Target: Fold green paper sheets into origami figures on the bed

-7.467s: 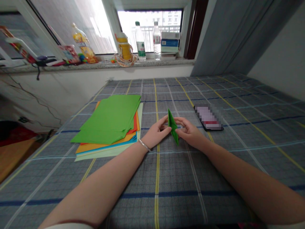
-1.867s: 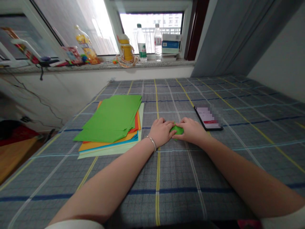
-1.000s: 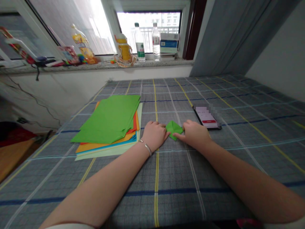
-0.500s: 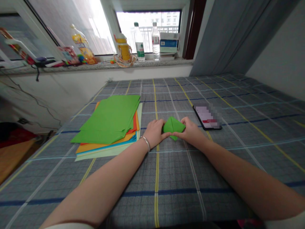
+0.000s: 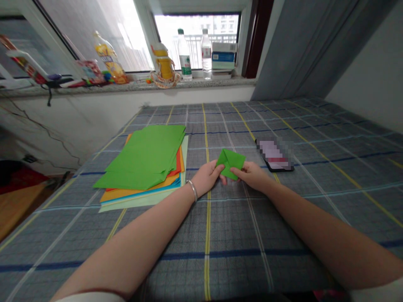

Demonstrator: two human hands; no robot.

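"What do the hands have?"

"The left hand (image 5: 206, 178) and the right hand (image 5: 250, 176) are close together. Both pinch the sides of a folded green paper (image 5: 231, 162). It is held over a checked cloth (image 5: 302, 235)."

"What is next to them?"

"Beside the left hand is a big pile of paper (image 5: 141, 157). The top is green, and red, orange, blue and pale green show under it. Just past the right hand lies a phone (image 5: 275, 155), but its screen is blurred."

"What is far away?"

"A stone window ledge (image 5: 135, 84). A clear bottle with a green label (image 5: 184, 56) stands on it, next to a plain clear bottle (image 5: 206, 54). Both look like they hold water. There is also a box (image 5: 224, 52) and a yellow jar (image 5: 162, 63). A bottle with yellow drink inside (image 5: 108, 58) is over to the left."
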